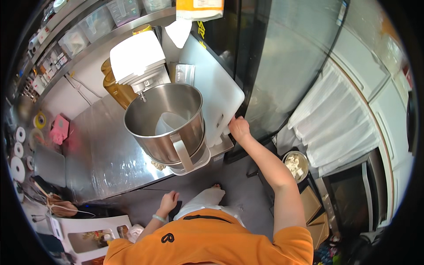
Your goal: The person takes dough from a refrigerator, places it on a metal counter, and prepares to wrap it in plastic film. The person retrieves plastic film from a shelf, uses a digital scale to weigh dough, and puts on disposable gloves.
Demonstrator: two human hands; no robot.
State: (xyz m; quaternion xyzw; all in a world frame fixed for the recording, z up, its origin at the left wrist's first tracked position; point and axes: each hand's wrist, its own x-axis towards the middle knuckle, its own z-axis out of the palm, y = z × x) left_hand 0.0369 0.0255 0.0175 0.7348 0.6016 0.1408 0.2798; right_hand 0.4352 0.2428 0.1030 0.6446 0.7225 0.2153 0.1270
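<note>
My right hand point(239, 128) reaches forward to the lower corner of a large white cutting board point(216, 84), beside the dark frame of a glass-doored cabinet point(278, 66). Its fingers are curled; what they grip is hidden. Low at my side hangs my left hand point(169, 202), loosely closed, with nothing visible in it and a pale bangle on the wrist. Between board and counter stands a white stand mixer point(137, 55) with a steel bowl point(170, 143). Inside the bowl lies a translucent white piece point(170, 123) whose kind I cannot make out.
The mixer stands on a steel counter point(104, 141). Plastic bins point(92, 24) line a shelf above. At right are a metal bowl of pale chunks point(296, 167), an oven point(353, 198) and a white curtain point(335, 119). A white box point(84, 225) sits at lower left.
</note>
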